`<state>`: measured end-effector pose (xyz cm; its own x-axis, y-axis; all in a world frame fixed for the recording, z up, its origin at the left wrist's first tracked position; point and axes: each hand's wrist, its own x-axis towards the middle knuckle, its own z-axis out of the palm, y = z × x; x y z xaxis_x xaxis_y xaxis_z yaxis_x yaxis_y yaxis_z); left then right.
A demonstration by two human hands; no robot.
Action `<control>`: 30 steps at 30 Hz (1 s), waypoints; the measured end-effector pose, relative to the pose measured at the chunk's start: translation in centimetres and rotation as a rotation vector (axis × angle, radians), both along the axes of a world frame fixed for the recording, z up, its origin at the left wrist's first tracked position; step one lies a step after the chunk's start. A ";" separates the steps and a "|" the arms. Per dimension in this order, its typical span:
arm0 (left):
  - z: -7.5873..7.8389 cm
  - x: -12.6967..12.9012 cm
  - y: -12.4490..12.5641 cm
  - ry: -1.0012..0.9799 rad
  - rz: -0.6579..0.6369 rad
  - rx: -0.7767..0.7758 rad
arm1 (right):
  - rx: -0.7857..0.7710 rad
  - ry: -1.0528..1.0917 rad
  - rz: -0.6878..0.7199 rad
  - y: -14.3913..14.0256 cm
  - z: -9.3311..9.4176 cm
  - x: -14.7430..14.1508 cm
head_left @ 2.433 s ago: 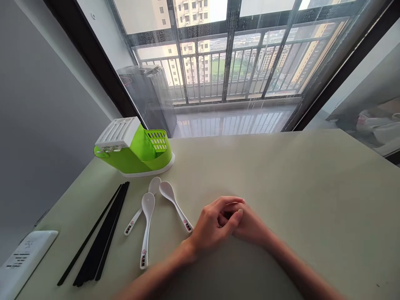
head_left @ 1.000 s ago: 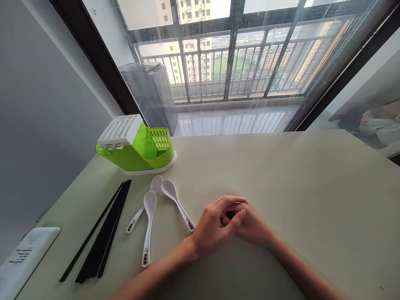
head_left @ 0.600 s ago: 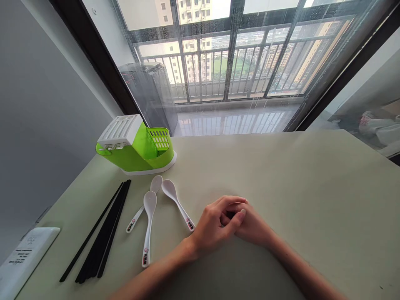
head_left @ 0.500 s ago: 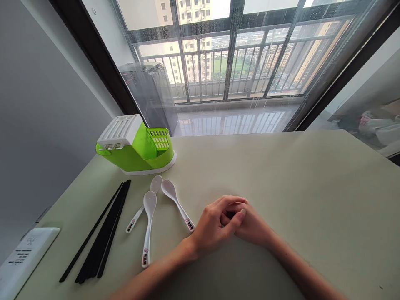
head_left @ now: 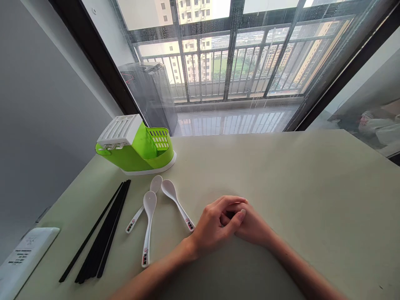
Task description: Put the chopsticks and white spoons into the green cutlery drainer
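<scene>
A lime-green cutlery holder (head_left: 137, 154) with a white slotted lid, three white spoons (head_left: 149, 210) with red-and-black marks, black chopsticks (head_left: 101, 237), pale-green table (head_left: 296, 179).

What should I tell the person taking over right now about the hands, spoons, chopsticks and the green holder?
Left hand lies clasped over the right hand on the pale green table; neither has a grip on anything.
Three white plastic spoons lie loose on the table just left of the hands, the nearest one's handle tip close to the left hand.
The bundle of black chopsticks lies further left, flat on the table.
The green plastic cutlery holder with a white slotted top stands behind them near the window; nothing shows in it.
Done: nothing moved into the holder. Left: spoons and chopsticks all untouched.
</scene>
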<state>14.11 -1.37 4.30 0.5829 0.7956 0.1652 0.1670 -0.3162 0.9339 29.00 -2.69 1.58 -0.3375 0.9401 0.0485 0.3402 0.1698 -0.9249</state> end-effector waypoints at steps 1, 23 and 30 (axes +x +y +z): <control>0.0 0.0 0.0 -0.001 -0.001 0.000 | 0.001 -0.005 0.000 0.0 0.0 0.0; -0.1 0.0 0.0 -0.006 -0.003 -0.001 | 0.012 0.006 0.004 -0.1 0.0 0.0; 0.0 0.0 -0.1 -0.015 0.004 -0.005 | 0.002 0.003 0.005 -0.1 0.0 0.0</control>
